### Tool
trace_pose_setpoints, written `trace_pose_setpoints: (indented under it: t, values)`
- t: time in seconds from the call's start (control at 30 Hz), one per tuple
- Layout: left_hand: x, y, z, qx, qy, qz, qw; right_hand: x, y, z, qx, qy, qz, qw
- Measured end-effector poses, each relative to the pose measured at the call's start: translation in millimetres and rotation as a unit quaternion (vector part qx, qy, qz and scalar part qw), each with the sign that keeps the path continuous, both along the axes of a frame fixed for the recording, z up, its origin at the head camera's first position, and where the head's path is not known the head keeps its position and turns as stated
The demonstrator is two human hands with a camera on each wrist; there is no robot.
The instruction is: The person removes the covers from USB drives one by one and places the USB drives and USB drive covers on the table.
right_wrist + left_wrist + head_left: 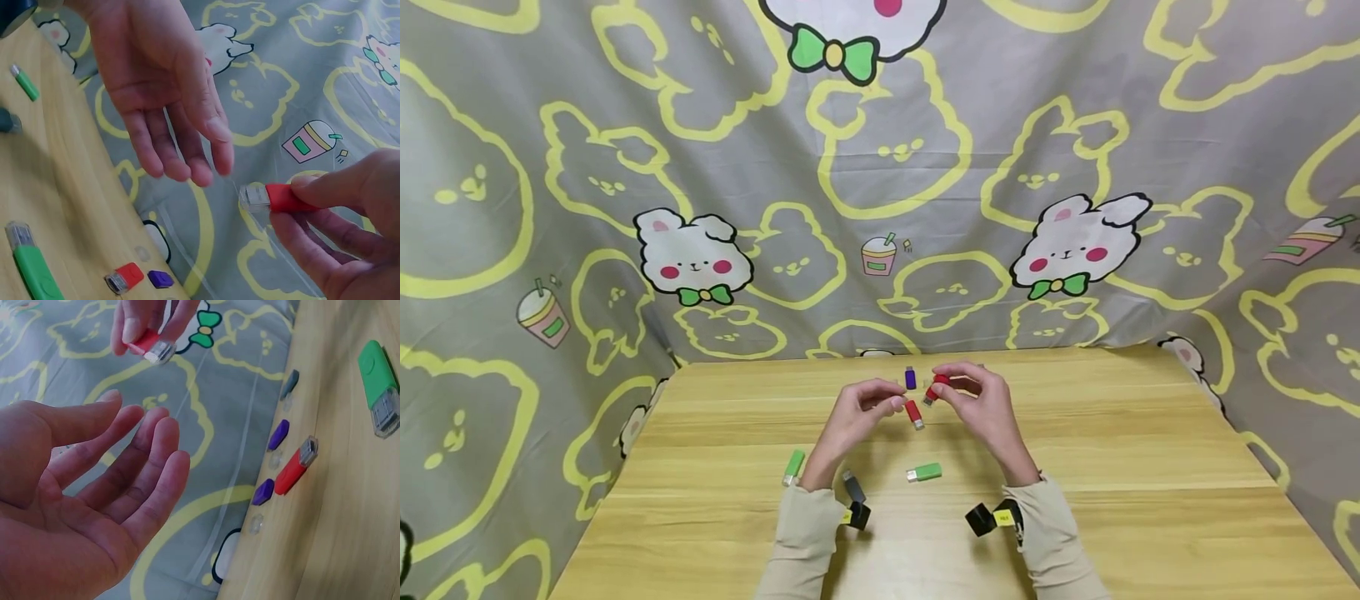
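Note:
My right hand (981, 400) pinches a red USB flash drive (290, 197) between thumb and fingers above the table. Its clear-capped plug end points towards my left hand. That left hand (100, 481) is held up with loosely bent fingers and nothing between them, a short gap from the drive. Under the hands, a second red flash drive (913, 413) lies on the tabletop. Behind it is a purple flash drive (911, 378); the left wrist view shows two purple pieces, one nearer (263, 492) and one farther (279, 434).
A green flash drive (925, 472) lies between the forearms, another green one (794, 467) left of the left wrist. A dark grey flash drive (853, 486) is beside the left forearm. Small clear pieces (257, 524) sit near the wooden table's (700, 433) back edge, before a patterned curtain (925, 167).

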State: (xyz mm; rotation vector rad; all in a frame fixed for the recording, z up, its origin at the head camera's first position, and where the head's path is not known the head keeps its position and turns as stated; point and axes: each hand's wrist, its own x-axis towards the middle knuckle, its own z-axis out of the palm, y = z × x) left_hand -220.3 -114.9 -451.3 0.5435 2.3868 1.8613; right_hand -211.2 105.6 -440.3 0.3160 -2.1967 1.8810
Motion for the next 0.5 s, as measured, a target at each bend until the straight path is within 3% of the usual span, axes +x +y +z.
trace_pose_setpoints:
  t: [0.27,0.5]
  values:
    - [2.2,8.8,2.2,0.041,-0.001,-0.016,0.999,2.8,-2.9,-2.4,-0.045,-0.02,0.022,0.999]
    - [4.2,16.3,2.6,0.061,0.002,0.027,0.9978,3.7,-3.7,-5.9,-0.003,-0.007,0.035,0.999]
